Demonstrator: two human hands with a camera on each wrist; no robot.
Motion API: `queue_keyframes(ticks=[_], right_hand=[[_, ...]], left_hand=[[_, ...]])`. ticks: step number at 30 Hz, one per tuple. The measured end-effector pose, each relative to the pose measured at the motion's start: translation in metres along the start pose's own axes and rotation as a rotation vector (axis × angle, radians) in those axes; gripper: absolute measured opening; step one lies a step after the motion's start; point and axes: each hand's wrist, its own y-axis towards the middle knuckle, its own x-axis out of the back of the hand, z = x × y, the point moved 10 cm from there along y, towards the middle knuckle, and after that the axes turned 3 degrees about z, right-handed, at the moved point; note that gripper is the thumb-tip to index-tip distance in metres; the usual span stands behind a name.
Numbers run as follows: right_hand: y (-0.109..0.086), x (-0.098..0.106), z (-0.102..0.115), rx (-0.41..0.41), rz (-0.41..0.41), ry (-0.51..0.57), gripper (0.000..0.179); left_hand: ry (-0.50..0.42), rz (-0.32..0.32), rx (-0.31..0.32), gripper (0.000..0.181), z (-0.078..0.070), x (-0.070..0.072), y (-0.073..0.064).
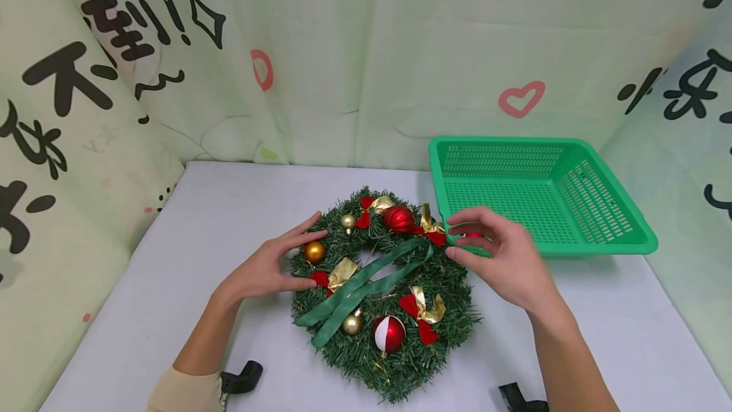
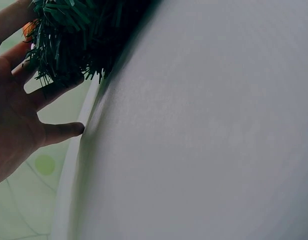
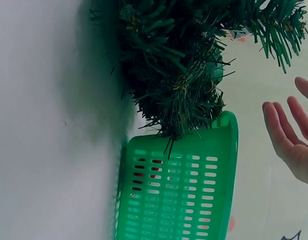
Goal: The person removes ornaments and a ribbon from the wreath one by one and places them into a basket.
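A green Christmas wreath (image 1: pixel 452 304) lies on the white table, with red and gold bows, a red bauble (image 1: pixel 398 219), an orange-gold bauble (image 1: pixel 314 252) and a red-and-white bauble (image 1: pixel 389 334). Across its middle runs a long green ribbon (image 1: pixel 350 294). My left hand (image 1: pixel 265 267) rests at the wreath's left side, fingers spread around the orange-gold bauble. At the upper right my right hand (image 1: pixel 506 256) hovers with fingers loosely bent, holding nothing. Between its fingers a red ornament is partly hidden. The right wrist view shows those fingers apart from the greenery.
A green plastic basket (image 1: pixel 600 250) with slotted walls stands behind the wreath at the back right, close to its edge. A printed curtain (image 1: pixel 400 81) closes off the back and sides. Black wrist mounts (image 1: pixel 243 377) sit on both forearms.
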Motion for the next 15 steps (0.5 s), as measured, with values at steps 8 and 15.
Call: queue_keyframes(ticks=[8,15], right_hand=[[-0.001,-0.015,0.006,0.067,0.094,0.023,0.041],[-0.007,-0.024,0.006,0.084,0.15,0.053,0.042]], left_hand=[[-0.001,-0.003,-0.004,0.084,0.0,0.002,0.0],[-0.012,-0.001,0.001,0.084,0.0,-0.001,-0.002]])
